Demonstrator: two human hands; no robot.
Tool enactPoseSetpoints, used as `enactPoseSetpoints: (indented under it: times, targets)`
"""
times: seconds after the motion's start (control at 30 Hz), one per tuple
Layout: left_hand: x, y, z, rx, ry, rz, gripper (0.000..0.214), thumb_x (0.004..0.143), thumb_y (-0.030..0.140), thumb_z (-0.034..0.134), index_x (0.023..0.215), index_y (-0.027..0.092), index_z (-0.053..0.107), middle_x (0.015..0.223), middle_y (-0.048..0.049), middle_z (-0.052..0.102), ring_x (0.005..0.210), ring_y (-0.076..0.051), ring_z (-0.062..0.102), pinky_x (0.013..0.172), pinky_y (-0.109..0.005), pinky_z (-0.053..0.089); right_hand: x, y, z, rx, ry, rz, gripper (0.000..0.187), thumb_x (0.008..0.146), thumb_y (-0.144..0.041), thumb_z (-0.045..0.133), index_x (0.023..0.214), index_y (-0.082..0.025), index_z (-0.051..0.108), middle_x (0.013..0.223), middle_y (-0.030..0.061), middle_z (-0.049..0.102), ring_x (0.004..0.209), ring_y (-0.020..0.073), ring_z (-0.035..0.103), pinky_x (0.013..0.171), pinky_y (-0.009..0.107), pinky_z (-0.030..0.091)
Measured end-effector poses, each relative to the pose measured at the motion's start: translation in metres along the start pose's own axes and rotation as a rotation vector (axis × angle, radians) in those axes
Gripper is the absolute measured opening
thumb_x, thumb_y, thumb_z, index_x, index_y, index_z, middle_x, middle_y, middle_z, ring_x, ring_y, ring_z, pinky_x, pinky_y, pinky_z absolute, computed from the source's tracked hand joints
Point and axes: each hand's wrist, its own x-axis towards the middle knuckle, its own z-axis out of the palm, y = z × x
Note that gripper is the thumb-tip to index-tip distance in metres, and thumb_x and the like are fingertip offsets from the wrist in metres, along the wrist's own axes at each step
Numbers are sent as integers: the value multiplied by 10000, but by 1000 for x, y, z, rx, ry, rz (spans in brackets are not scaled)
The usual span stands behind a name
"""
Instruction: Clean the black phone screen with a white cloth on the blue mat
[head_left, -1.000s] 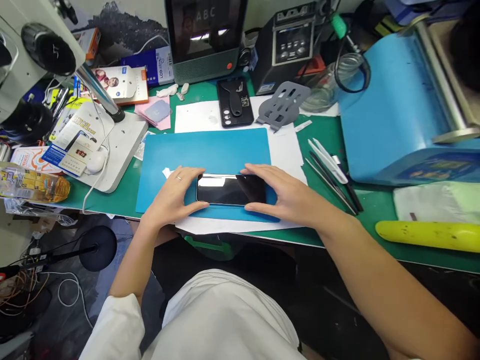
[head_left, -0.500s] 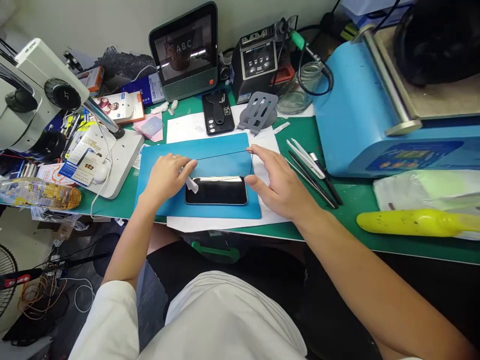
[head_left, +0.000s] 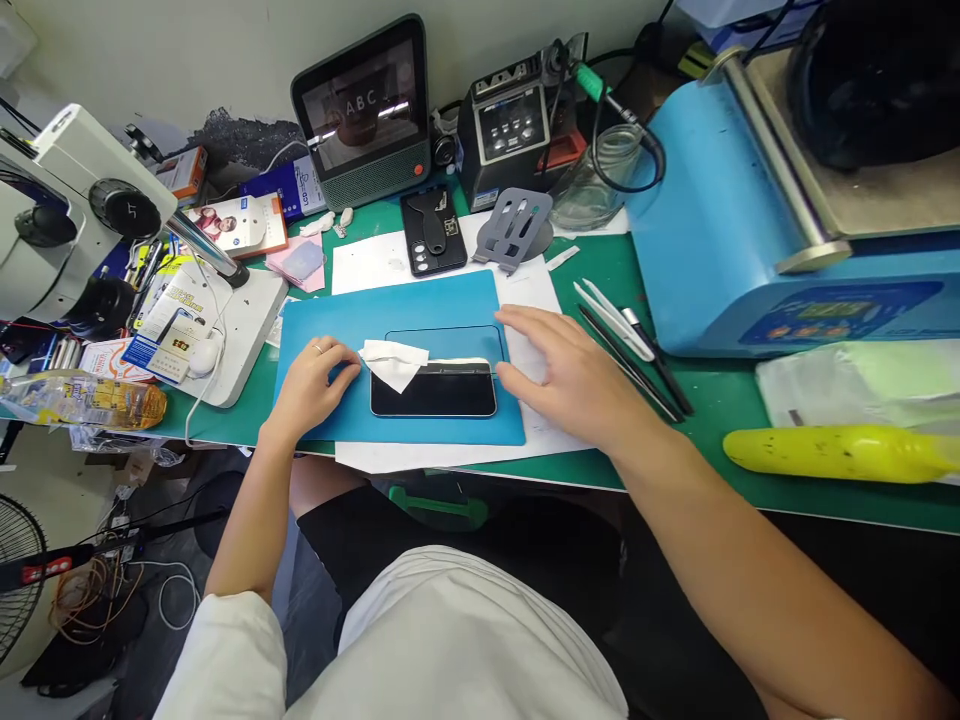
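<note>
A phone [head_left: 433, 392] with a black face lies on the blue mat [head_left: 322, 305]. Just behind it, partly overlapping its far side, is a clear screen protector [head_left: 450, 343] with a thin black border. My right hand [head_left: 559, 375] holds the protector by its right edge, index finger at the far corner and thumb lower down. A white wipe [head_left: 396, 364] is pinched by its left corner between the thumb and fingers of my left hand [head_left: 319, 380]. The wipe hangs over the left end of the protector and the phone.
Tweezers and pens [head_left: 626, 335] lie right of the mat. Behind it are a black phone [head_left: 433, 230], a grey stand [head_left: 514, 230], a glass jar [head_left: 592, 190] and a soldering station [head_left: 506, 125]. A microscope base [head_left: 251, 330] stands left, a blue machine [head_left: 697, 220] right.
My left hand has moved left and towards me, and more of the wipe shows, spread out. The protector's far edge has come lower and nearer the phone, with my right hand still at it.
</note>
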Motion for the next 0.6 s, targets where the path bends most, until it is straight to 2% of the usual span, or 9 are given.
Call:
enactPoseSetpoints:
  times: [0.07, 0.13, 0.17, 0.2, 0.27, 0.37, 0.47, 0.6]
  targets:
    - [3, 0, 1, -20, 4, -1, 208, 1081, 327, 510, 1186, 238, 666, 1200, -86, 675, 1162, -268, 628, 1031, -432, 514, -3, 6, -5, -19, -95, 29, 626, 960, -407, 559, 1561, -239, 517, 1616, 128, 557, 1496, 355, 518, 1234, 615, 432]
    - [11, 1, 2, -27, -34, 37, 323, 1082, 369, 524, 1366, 241, 608, 1347, -107, 636, 1260, -285, 592, 1068, -446, 498, -4, 10, -10, -63, -187, 36, 681, 954, -424, 560, 1604, -246, 459, 1668, 124, 496, 1534, 358, 475, 1246, 605, 423]
    - [16, 2, 3, -20, -64, 64, 351, 1077, 379, 537, 1393, 240, 598, 1375, -110, 627, 1265, -292, 583, 1066, -452, 494, -3, 10, -12, -92, -219, 32, 694, 955, -423, 552, 1616, -243, 440, 1684, 125, 473, 1550, 359, 454, 1250, 600, 420]
    - [21, 4, 4, -9, -91, 88, 324, 1070, 371, 550, 1354, 235, 626, 1356, -108, 637, 1230, -293, 588, 1043, -452, 499, 0, 11, -13, -123, -243, 22, 698, 955, -416, 543, 1621, -239, 430, 1692, 127, 462, 1560, 363, 438, 1251, 601, 417]
    - [30, 7, 4, 5, -108, 111, 194, 1057, 321, 563, 1158, 223, 696, 1246, -93, 676, 1109, -278, 600, 973, -437, 506, 9, 9, -15, -179, -293, -16, 699, 952, -401, 535, 1621, -229, 426, 1683, 139, 470, 1568, 381, 418, 1251, 631, 397]
    - [34, 9, 4, -25, -56, 102, 150, 1052, 262, 552, 971, 224, 671, 1100, -69, 706, 1006, -253, 595, 930, -417, 498, 27, 6, -16, -234, -362, -98, 699, 952, -391, 529, 1618, -207, 425, 1586, 167, 570, 1544, 395, 441, 1279, 700, 281]
    - [29, 8, 4, -82, 3, 37, 134, 1062, 250, 524, 986, 236, 633, 1035, -54, 716, 993, -239, 614, 897, -389, 506, 40, 10, -15, -253, -358, -141, 714, 950, -390, 522, 1629, -205, 399, 1440, 171, 667, 1450, 390, 539, 1284, 737, 200]
    - [23, 6, 5, -100, 18, -1, 125, 1072, 296, 532, 1114, 236, 632, 1113, -64, 721, 1063, -238, 634, 880, -360, 519, 47, 16, -11, -226, -320, -136, 725, 945, -388, 528, 1637, -227, 382, 1454, 162, 657, 1433, 399, 546, 1273, 746, 209]
